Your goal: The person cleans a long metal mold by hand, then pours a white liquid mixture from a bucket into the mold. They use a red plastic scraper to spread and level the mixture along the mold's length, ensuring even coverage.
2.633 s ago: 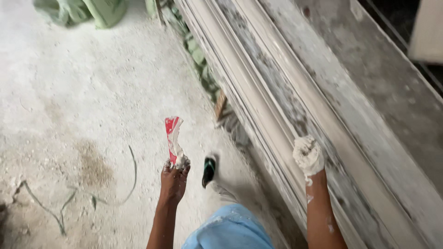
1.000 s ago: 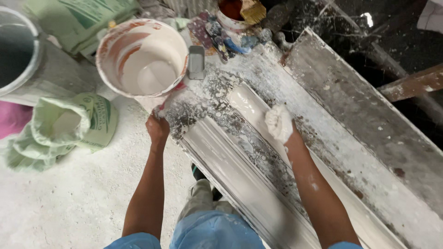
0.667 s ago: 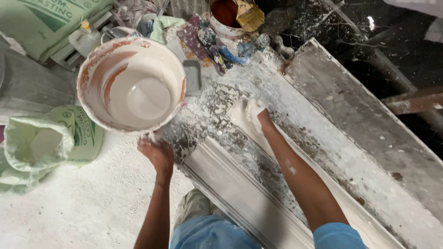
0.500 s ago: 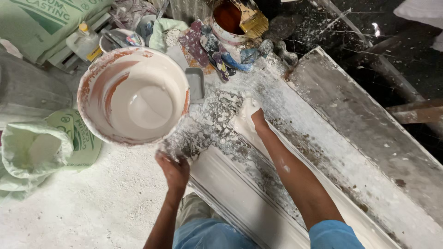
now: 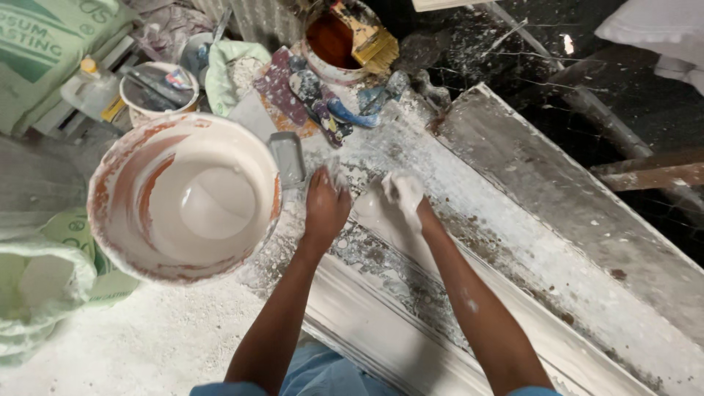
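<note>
Both hands down on the long plaster mould, running lower-left to upper-right; right hand cupping wet plaster at its near end; left hand flat, empty, just beside the bucket.

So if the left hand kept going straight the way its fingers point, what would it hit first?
Probably the grey trowel beside the bucket; the left hand points up the bench, though depth is unclear.

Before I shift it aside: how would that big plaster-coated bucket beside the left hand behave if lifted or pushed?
The bucket probably feels heavy, since white slurry pools in its bottom. Its smeared rim looks slippery, and tilting would likely slosh the mix. It stands close beside the left hand.
</note>
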